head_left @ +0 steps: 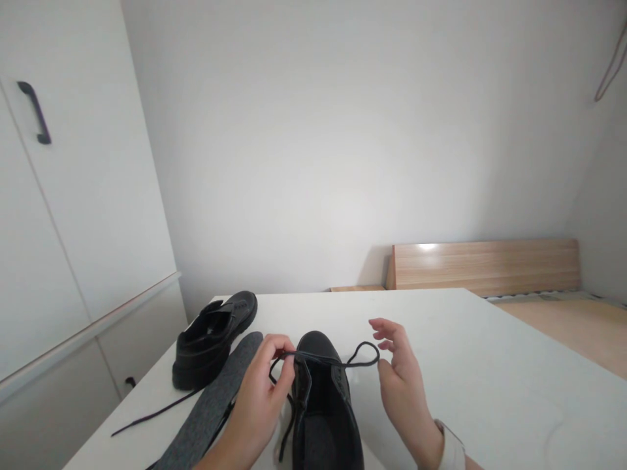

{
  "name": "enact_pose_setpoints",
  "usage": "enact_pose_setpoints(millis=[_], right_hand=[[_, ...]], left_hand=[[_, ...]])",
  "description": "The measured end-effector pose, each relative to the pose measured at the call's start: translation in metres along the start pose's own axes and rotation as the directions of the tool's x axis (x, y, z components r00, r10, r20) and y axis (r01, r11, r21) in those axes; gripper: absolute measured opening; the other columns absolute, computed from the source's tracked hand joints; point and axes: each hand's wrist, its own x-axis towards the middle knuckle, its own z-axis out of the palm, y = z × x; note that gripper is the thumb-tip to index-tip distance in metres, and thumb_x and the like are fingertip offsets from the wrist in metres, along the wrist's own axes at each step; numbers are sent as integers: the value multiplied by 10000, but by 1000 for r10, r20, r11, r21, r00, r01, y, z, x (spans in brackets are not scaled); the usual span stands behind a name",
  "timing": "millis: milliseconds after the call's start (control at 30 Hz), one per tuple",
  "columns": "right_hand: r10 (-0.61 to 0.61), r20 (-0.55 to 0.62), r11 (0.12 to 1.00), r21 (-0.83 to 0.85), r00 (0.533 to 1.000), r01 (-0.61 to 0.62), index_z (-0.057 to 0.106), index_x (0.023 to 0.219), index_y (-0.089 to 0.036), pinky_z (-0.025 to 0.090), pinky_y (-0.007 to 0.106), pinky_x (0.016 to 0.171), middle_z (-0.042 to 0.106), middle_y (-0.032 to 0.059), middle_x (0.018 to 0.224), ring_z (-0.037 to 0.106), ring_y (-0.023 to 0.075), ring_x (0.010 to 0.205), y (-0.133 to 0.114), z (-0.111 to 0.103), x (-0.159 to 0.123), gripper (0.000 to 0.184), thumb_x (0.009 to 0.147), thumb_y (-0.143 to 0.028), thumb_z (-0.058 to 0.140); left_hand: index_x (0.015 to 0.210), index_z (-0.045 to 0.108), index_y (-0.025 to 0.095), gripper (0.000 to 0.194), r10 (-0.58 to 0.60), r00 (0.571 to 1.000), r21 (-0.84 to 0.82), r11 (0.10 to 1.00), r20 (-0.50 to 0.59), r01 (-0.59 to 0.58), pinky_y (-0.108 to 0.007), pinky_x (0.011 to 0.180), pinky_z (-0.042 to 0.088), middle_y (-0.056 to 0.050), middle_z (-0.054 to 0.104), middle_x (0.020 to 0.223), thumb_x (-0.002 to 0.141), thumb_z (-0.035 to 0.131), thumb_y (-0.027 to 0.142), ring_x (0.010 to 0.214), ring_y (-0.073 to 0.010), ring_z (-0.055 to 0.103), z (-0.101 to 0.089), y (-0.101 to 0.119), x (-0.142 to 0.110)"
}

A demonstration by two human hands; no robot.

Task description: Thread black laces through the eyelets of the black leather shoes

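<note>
Lace (318, 358) is pinched by the left hand (264, 385) over the shoe (327, 401) at bottom centre, apparently so its loop (360, 365) is held clear; beside it, the right hand (402, 378) is held parted, gripping nothing. Another shoe (206, 349) is set lower left, seemingly for room.

Left of the left hand (262, 382) stands a white cabinet (93, 170) with dark handles (38, 112); beyond and right of the right hand (402, 375), a wooden headboard (484, 267); beyond both, a pale wall (318, 143).
</note>
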Motion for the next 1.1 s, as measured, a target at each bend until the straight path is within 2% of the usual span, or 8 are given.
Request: enact_pose_setpoints(millis=[133,300,400,600,733,833,1000,1100], right_hand=[[95,188,995,-9,977,-95,660,951,-226,434,402,815,659,74,975,581,254,914,-4,3,2,198,924,-321,489],[64,466,995,37,882,-92,723,953,-231,448,370,828,667,58,971,605,232,924,-8,14,-3,173,919,-339,592],[22,480,994,85,877,-71,711,869,-218,448,350,826,651,45,922,603,219,913,-9,17,-5,125,906,-294,619],[52,372,985,135,927,-110,612,846,-216,431,301,751,615,5,808,562,180,802,-13,13,-6,211,955,-389,564],[11,297,966,245,955,-87,546,895,-231,441,274,683,575,-27,723,557,153,703,-23,4,-4,246,1010,-432,463],[-58,283,987,158,957,13,558,875,-228,395,253,564,518,-35,685,488,140,611,-29,-7,2,226,1001,-402,488],[-107,472,964,-165,875,207,626,1019,-200,450,305,702,616,29,841,564,183,755,-21,-18,16,118,917,-211,569],[-7,573,936,-285,820,207,683,1021,-190,457,365,838,675,74,959,609,237,923,-11,-17,19,188,855,-132,616]], left_hand=[[924,582,242,101,27,999,-6,1000,39,-27,-292,811,459,-15,651,836,945,495,288,849,-204,635,-3,8,-3],[980,598,238,89,80,996,-62,995,29,-78,-266,808,493,-16,640,854,942,535,287,840,-192,643,-5,6,-9],[1068,597,228,145,94,992,-118,989,80,-84,-271,889,497,-46,650,965,939,561,282,943,-206,651,-7,3,-15],[1214,525,247,263,145,975,-167,979,170,-117,-299,973,455,-46,646,1047,956,548,297,1036,-207,629,-10,0,-19],[1198,522,255,253,55,986,-27,998,158,-51,-309,927,467,-45,646,1056,960,530,340,1024,-211,639,-8,-1,-12],[1116,554,240,212,54,993,130,989,102,-67,-317,890,462,-26,635,952,922,559,324,953,-209,636,-9,-4,-3],[937,558,226,137,48,997,228,973,-54,-35,-272,661,432,55,463,672,860,530,335,648,-176,529,-19,-12,10],[852,594,218,198,-70,997,280,959,46,54,-264,570,357,82,349,570,850,517,401,539,-168,436,-22,-14,14]])
